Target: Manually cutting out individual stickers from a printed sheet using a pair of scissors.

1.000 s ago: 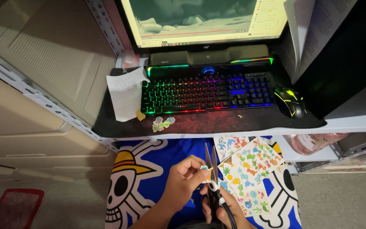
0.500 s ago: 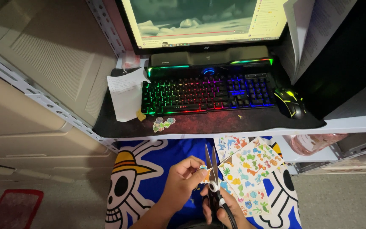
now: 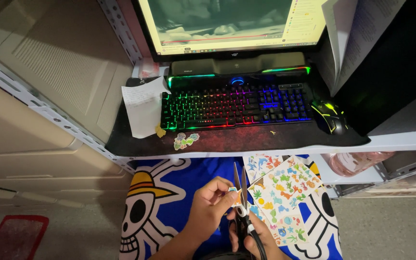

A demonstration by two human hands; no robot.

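My left hand (image 3: 208, 207) pinches a small cut-out sticker piece (image 3: 234, 194) between thumb and fingers, right beside the scissor blades. My right hand (image 3: 253, 238) grips the black-handled scissors (image 3: 240, 192), blades pointing up and slightly parted around the piece. Sheets of colourful animal stickers (image 3: 285, 197) rest on my lap, touching the right side of the scissors. Two cut stickers (image 3: 185, 140) lie on the desk's front edge.
A rainbow-lit keyboard (image 3: 234, 107) sits on a dark desk mat (image 3: 246, 137) below a monitor (image 3: 232, 24). A lit mouse (image 3: 332, 115) is at the right, a paper note (image 3: 143, 108) at the left. A blue skull-print cloth (image 3: 169, 192) covers my lap. A pink bottle (image 3: 357, 162) lies under the shelf.
The hands and scissors stay almost still at the sticker piece. The view shifts only slightly.
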